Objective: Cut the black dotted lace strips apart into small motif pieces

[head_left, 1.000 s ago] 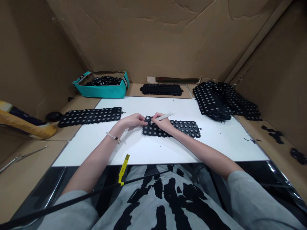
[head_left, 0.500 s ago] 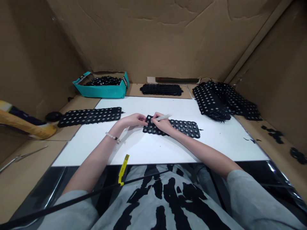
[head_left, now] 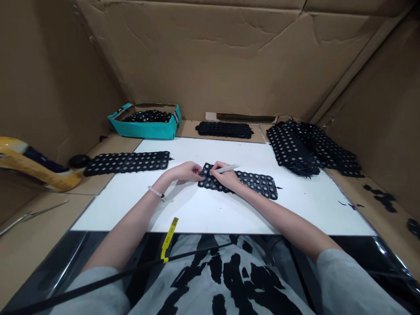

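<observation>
A black sheet set with rows of pale round discs (head_left: 259, 180) lies on the white board in front of me. My right hand (head_left: 226, 176) rests over its left half, closed around a slim whitish pen-like tool (head_left: 229, 168). The tool's lower end points at the discs near the sheet's left end. At that same end is my left hand (head_left: 188, 171), its fingers curled together and the thumb touching the sheet's edge. Whether something small sits between those fingers is hidden. A second dotted black sheet (head_left: 127, 162) lies farther left.
A teal box (head_left: 144, 130) of dotted black pieces stands at the back left. Behind the board lies a black stack (head_left: 225, 130); at the right are piled dotted sheets (head_left: 292, 146). Tweezers (head_left: 42, 211) and a yellow bottle-like container (head_left: 39, 168) are leftmost. Cardboard walls (head_left: 210, 65) enclose the space.
The whole view has shifted slightly, so things appear lower and a little to the right. Both hands keep nearly the same place on the sheet, with the tool still in my right hand.
</observation>
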Action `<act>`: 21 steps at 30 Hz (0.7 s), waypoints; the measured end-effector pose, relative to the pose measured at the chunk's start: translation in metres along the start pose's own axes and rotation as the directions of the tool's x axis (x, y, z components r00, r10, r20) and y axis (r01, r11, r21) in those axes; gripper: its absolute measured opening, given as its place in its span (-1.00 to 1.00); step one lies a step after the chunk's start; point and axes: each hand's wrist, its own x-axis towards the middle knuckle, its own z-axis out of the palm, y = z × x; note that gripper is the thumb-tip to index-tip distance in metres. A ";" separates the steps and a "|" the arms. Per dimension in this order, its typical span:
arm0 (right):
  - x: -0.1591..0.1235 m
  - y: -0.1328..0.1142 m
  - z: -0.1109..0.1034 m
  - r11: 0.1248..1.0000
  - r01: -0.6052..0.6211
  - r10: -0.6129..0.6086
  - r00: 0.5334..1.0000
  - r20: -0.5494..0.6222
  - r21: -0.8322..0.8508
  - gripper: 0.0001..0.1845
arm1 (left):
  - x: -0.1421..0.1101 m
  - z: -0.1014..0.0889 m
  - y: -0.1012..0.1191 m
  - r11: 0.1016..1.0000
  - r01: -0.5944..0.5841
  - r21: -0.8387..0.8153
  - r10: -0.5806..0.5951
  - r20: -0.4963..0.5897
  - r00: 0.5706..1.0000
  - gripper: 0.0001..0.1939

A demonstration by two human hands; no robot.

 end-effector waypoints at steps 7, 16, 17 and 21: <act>0.000 0.001 -0.001 0.999 0.019 -0.019 1.000 0.003 -0.026 -0.86 | 0.007 0.003 -0.016 0.999 -0.039 -0.019 0.039 0.010 0.999 -0.65; 0.000 0.003 0.000 0.999 0.041 -0.041 0.999 0.007 -0.035 -0.85 | 0.003 0.001 -0.008 1.000 -0.024 0.013 0.023 0.008 1.000 -0.64; 0.000 0.004 0.000 0.999 0.041 -0.041 0.999 0.006 -0.034 -0.85 | 0.003 0.001 -0.007 1.000 -0.025 0.008 0.025 0.009 1.000 -0.65; 0.000 0.006 -0.001 0.998 0.050 -0.050 0.999 0.005 -0.035 -0.85 | 0.001 0.000 -0.002 1.000 -0.026 -0.015 0.026 0.009 1.000 -0.65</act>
